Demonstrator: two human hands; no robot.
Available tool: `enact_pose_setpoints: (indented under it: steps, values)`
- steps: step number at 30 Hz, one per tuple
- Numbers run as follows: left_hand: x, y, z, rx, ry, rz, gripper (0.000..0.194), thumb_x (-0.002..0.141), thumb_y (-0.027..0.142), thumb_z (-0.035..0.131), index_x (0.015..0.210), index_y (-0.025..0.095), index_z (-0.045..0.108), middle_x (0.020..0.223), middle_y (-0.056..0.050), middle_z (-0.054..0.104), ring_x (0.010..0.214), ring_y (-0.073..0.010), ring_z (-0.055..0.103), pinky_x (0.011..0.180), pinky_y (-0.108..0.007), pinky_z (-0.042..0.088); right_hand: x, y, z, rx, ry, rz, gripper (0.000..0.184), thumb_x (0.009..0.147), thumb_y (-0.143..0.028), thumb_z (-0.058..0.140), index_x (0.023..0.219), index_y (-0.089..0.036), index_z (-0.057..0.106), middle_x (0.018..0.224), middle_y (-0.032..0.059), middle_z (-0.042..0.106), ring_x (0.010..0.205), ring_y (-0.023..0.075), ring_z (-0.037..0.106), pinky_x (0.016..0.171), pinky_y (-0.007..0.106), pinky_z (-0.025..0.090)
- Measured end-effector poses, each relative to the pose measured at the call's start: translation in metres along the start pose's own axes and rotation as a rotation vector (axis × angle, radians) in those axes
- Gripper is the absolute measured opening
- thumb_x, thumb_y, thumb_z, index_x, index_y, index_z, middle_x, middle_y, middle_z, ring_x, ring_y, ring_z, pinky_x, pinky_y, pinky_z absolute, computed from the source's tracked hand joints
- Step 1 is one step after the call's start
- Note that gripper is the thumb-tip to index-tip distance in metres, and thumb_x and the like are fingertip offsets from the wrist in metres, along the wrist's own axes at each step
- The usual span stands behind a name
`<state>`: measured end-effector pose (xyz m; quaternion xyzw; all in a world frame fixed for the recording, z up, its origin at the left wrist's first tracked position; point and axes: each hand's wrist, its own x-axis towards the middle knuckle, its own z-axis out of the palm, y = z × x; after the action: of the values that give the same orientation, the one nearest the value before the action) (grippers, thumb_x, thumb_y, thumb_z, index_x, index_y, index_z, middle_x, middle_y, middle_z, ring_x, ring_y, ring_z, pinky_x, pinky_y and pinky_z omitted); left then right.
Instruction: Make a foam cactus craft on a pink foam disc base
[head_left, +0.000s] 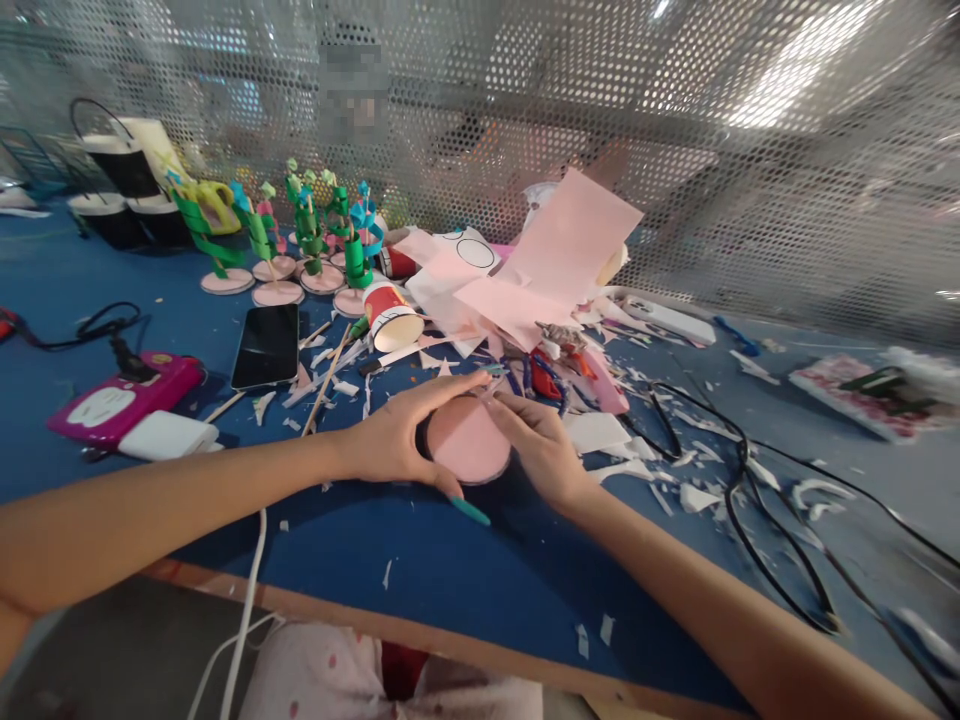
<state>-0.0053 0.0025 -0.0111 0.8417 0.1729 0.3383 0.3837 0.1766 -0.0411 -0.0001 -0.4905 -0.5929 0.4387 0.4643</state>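
A round pink disc (471,440) with a dark edge is held just above the blue table, near its front middle. My left hand (397,425) curves round the disc's left side, its long teal thumbnail below the rim and its fingers at the top. At the upper right rim, the fingers of my right hand (536,440) are closed in a pinch against the disc. A small pale bit shows by those fingertips, too small to make out. Behind my hands lie paper scraps and a tipped red and white paper cup (394,315).
Several green and blue paper plants (307,235) on pink round bases stand at the back left. A phone (266,345) and a magenta power strip (127,400) lie left. Pink paper sheets (562,255) pile at the back; black cables (742,480) run along the right.
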Motion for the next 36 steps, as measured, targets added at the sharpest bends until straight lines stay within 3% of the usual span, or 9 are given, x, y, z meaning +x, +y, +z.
enact_pose_setpoints:
  steps: [5, 8, 10, 12, 15, 18, 22, 27, 36]
  values:
    - [-0.003, 0.0, -0.001, 0.198, -0.042, 0.049, 0.095, 0.063, 0.048, 0.076, 0.144, 0.026, 0.03, 0.145, -0.012, 0.039, 0.134, -0.0317, 0.036, 0.112, -0.049, 0.03, 0.0, 0.0, -0.002, -0.04, -0.017, 0.006, 0.052, 0.073, -0.067, 0.053, 0.058, -0.019, 0.042, 0.054, -0.0027, 0.036, 0.052, 0.0091, 0.031, 0.047, 0.024, 0.026]
    - [-0.004, 0.003, -0.001, 0.197, 0.025, 0.052, 0.088, 0.072, 0.048, 0.069, 0.145, 0.028, 0.025, 0.143, -0.013, 0.039, 0.131, -0.033, 0.037, 0.109, -0.051, 0.033, 0.006, -0.007, -0.017, -0.231, 0.02, -0.137, 0.051, 0.082, -0.065, 0.038, 0.063, -0.019, 0.048, 0.057, 0.0008, 0.045, 0.055, 0.0125, 0.04, 0.053, 0.028, 0.035]
    - [-0.004, 0.004, -0.001, 0.131, 0.104, 0.012, 0.085, 0.076, 0.048, 0.065, 0.146, 0.03, 0.021, 0.14, -0.014, 0.038, 0.127, -0.0336, 0.04, 0.101, -0.051, 0.041, 0.013, -0.012, -0.035, -0.534, 0.21, -0.296, 0.047, 0.085, -0.058, 0.033, 0.07, -0.018, 0.053, 0.068, 0.0064, 0.053, 0.07, 0.0187, 0.049, 0.07, 0.035, 0.041]
    - [-0.005, 0.005, -0.001, 0.039, 0.132, -0.063, 0.083, 0.077, 0.047, 0.064, 0.146, 0.034, 0.018, 0.136, -0.013, 0.035, 0.122, -0.0317, 0.043, 0.091, -0.046, 0.05, 0.022, -0.013, -0.057, -0.918, 0.539, -0.327, 0.038, 0.082, -0.051, 0.043, 0.083, -0.015, 0.055, 0.087, 0.0149, 0.057, 0.093, 0.0277, 0.049, 0.087, 0.044, 0.038]
    - [-0.005, 0.005, -0.001, -0.025, 0.131, -0.098, 0.081, 0.077, 0.044, 0.064, 0.144, 0.038, 0.019, 0.128, -0.01, 0.033, 0.118, -0.0288, 0.044, 0.088, -0.044, 0.051, 0.034, 0.0, -0.089, -1.237, 0.735, -0.034, 0.054, 0.072, -0.045, 0.06, 0.104, -0.002, 0.051, 0.111, 0.0281, 0.049, 0.11, 0.0382, 0.042, 0.093, 0.051, 0.034]
    - [-0.006, 0.007, -0.003, 0.033, 0.14, -0.072, 0.076, 0.078, 0.043, 0.064, 0.142, 0.038, 0.023, 0.121, -0.009, 0.037, 0.117, -0.0285, 0.042, 0.097, -0.051, 0.043, 0.04, 0.02, -0.111, -1.225, 0.552, 0.21, 0.057, 0.072, -0.05, 0.062, 0.102, -0.002, 0.051, 0.1, 0.0255, 0.054, 0.1, 0.0365, 0.049, 0.085, 0.047, 0.039]
    - [-0.006, 0.012, -0.005, 0.026, 0.116, -0.099, 0.062, 0.081, 0.045, 0.06, 0.136, 0.035, 0.034, 0.124, -0.009, 0.041, 0.118, -0.0283, 0.043, 0.101, -0.051, 0.04, 0.043, 0.037, -0.12, -1.17, 0.415, 0.217, 0.032, 0.082, -0.03, 0.047, 0.102, -0.005, 0.051, 0.094, 0.0213, 0.058, 0.089, 0.0297, 0.055, 0.075, 0.037, 0.042]
    - [-0.006, 0.017, -0.004, -0.079, 0.115, -0.11, 0.055, 0.081, 0.045, 0.058, 0.13, 0.03, 0.036, 0.133, -0.011, 0.039, 0.125, -0.027, 0.043, 0.101, -0.045, 0.043, 0.047, 0.031, -0.126, -1.192, 0.515, 0.232, 0.032, 0.081, -0.021, 0.04, 0.102, 0.0, 0.053, 0.1, 0.0262, 0.056, 0.096, 0.031, 0.054, 0.08, 0.038, 0.041]
    - [-0.007, 0.012, -0.003, -0.192, 0.117, -0.096, 0.045, 0.086, 0.043, 0.052, 0.129, 0.038, 0.039, 0.138, -0.008, 0.032, 0.119, -0.027, 0.046, 0.078, -0.036, 0.056, 0.047, 0.041, -0.15, -1.101, 0.724, 0.245, 0.047, 0.084, -0.037, 0.04, 0.106, 0.003, 0.053, 0.101, 0.0297, 0.055, 0.103, 0.0363, 0.051, 0.087, 0.047, 0.039]
